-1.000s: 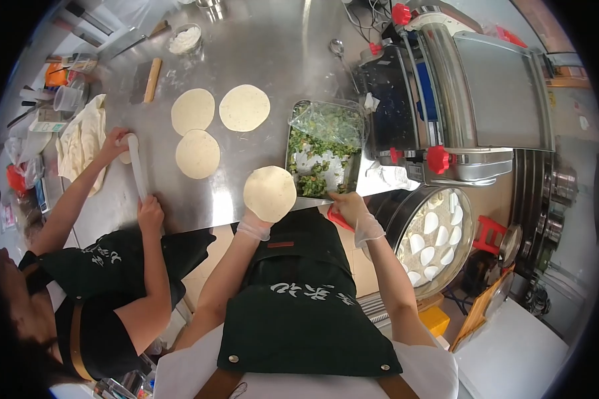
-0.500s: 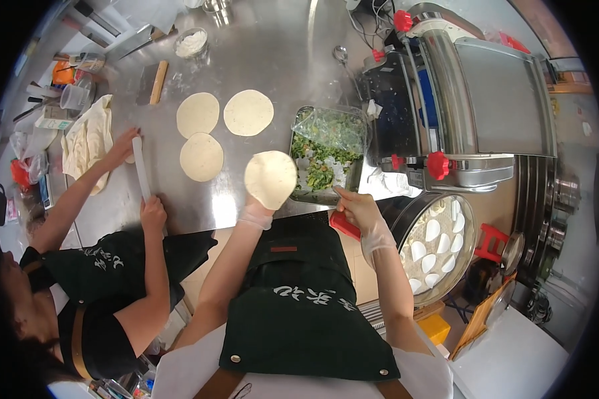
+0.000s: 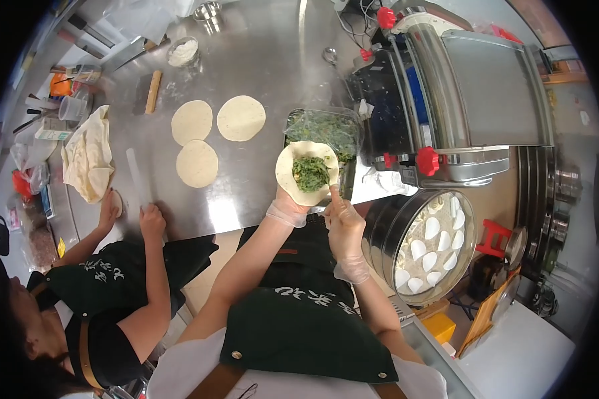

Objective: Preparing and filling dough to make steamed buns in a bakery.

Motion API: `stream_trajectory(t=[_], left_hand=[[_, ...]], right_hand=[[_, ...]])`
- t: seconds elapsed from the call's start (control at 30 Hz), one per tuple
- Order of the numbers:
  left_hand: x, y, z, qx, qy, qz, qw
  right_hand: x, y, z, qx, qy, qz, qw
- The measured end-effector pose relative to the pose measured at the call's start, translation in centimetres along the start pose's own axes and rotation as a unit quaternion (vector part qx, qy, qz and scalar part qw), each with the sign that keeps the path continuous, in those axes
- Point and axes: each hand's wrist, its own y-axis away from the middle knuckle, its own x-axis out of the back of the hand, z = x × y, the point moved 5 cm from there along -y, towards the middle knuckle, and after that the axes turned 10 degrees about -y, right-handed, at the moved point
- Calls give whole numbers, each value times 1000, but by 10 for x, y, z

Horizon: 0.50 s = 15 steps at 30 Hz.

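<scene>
In my left hand [image 3: 291, 201] lies a round dough wrapper [image 3: 285, 167], carrying a mound of chopped green filling [image 3: 311, 174] in its middle. It is held over the near part of a metal tray [image 3: 287, 136] of the same greens, partly covered by clear plastic film. My right hand [image 3: 345, 226] is closed at the wrapper's right edge, its index finger pointing there; whatever it grips is hidden. Three flat dough rounds [image 3: 241, 118] lie on the steel table to the left of the tray.
At the left a co-worker's hand [image 3: 153, 219] holds a white rolling pin [image 3: 138, 176]. A dough mass [image 3: 88, 154] lies beyond. The dough-rolling machine [image 3: 446, 100] stands right, above a round steamer [image 3: 379, 243] with white pieces inside. A bowl of white powder [image 3: 183, 51] sits far back.
My left hand has moved right, over the tray, and green filling now lies on its wrapper. My right hand has come up against the wrapper's edge; the red handle beneath it no longer shows.
</scene>
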Motion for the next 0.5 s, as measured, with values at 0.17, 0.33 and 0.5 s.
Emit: stream_trajectory(t=[0.17, 0.33, 0.5], left_hand=[[15, -3, 6, -8, -28, -24, 999], [5, -9, 0, 14, 20, -33, 999], [8, -4, 6, 13, -14, -22, 1000]], right_hand=[[16, 1, -16, -35, -105, -1, 994], [-3, 12, -8, 30, 4, -37, 999], [11, -10, -28, 74, 92, -37, 992]])
